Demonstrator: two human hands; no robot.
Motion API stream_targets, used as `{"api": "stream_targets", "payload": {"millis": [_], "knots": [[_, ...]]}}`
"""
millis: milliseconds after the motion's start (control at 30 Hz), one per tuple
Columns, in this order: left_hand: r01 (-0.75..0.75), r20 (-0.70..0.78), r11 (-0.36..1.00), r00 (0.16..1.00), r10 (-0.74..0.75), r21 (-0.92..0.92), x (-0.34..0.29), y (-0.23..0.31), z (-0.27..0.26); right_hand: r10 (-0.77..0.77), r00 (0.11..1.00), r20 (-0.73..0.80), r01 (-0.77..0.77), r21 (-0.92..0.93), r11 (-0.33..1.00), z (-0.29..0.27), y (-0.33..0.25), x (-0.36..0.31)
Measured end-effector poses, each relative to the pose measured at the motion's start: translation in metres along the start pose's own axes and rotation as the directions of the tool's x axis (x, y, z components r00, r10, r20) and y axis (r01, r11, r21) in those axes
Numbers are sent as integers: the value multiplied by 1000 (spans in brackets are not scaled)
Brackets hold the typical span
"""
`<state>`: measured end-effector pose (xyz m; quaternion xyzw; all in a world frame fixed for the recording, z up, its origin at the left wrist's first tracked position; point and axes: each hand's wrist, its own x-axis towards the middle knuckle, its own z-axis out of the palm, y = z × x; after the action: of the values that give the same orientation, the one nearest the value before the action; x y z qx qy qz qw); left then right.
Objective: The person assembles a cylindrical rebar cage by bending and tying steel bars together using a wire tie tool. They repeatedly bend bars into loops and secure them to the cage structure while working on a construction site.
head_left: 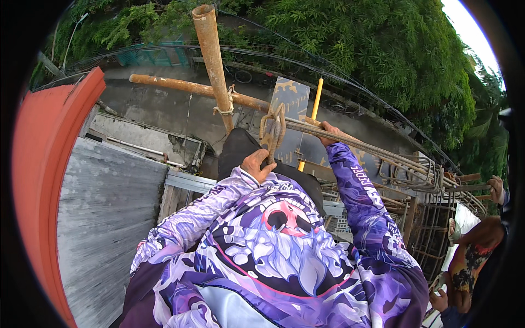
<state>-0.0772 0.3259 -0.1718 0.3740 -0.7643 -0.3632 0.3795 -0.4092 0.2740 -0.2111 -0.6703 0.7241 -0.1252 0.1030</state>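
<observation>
My left hand [259, 165] is closed on the lower ends of several rusty bent rebar stirrups [281, 130], in front of my body. Their upper ends loop around the long rebar bars [377, 148], which run off to the right. My right hand [331, 134] is wrapped over those bars, farther right along them. Close by lies a rusty horizontal pipe [175, 83]. An upright rusty pipe [210, 52] crosses it, tied there with cord. My dark trouser leg shows beside the upright pipe.
A dark patterned board [290, 101] and a yellow pole [318, 98] stand beyond the bars. More stirrups [410, 174] hang at right. A co-worker's hand [496, 190] is at the far bar ends. Left are a corrugated roof [104, 218] and red parapet [52, 147]. The street lies far below.
</observation>
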Motion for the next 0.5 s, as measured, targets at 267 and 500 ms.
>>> {"api": "stream_targets", "payload": {"millis": [267,500], "knots": [[238,332,967,908,-256,92,90,62,41,59,998,8,-59,-33,998,6,4,3],[325,545,898,830,-120,-296,162,58,76,35,999,-15,-35,-16,999,14,11,4]]}}
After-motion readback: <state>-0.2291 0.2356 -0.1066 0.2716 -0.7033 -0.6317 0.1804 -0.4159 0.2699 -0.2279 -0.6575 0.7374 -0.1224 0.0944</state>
